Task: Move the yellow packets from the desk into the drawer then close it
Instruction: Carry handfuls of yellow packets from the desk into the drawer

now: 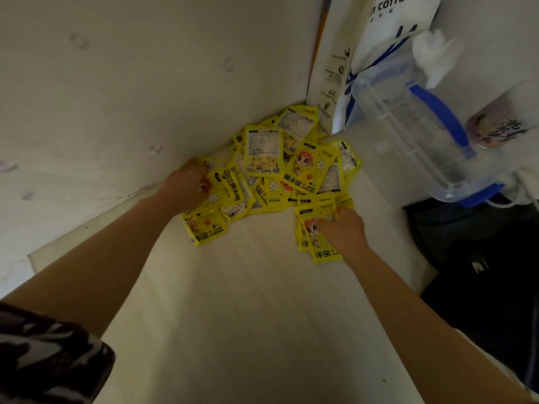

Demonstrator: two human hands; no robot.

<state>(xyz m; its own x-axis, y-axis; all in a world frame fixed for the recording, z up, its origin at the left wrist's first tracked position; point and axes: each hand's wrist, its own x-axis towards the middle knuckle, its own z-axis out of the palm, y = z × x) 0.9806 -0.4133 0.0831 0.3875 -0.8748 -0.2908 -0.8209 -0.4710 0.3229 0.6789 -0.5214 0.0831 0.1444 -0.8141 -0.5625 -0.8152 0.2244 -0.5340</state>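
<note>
A heap of yellow packets (280, 167) is piled on the pale desk (248, 301), pushed into the corner where the left wall (116, 83) meets a white paper bag (376, 39) printed with the word "coffee". The left hand (186, 185) is laid against the left edge of the heap, its fingers curled onto a packet there; whether that packet is truly gripped or only pressed cannot be told, since the fingertips are hidden by the back of the hand. The right hand (344, 228) is set at the near right edge of the heap, fingers bent down onto a small stack of packets (315, 243) that lies a little apart from the main pile, toward the viewer; these appear to be pinched between thumb and fingers. One more packet (204, 228) lies just below the left hand, at the near left edge of the heap. The packets overlap heavily, some face up with a cartoon figure, others showing a printed back, so an exact count cannot be given; roughly twenty are seen. Two hands are in view and one patterned sleeve (49, 354) at the lower left. To the right of the heap stands one clear plastic jug (408, 135) with a blue handle, just beside the bag.
</note>
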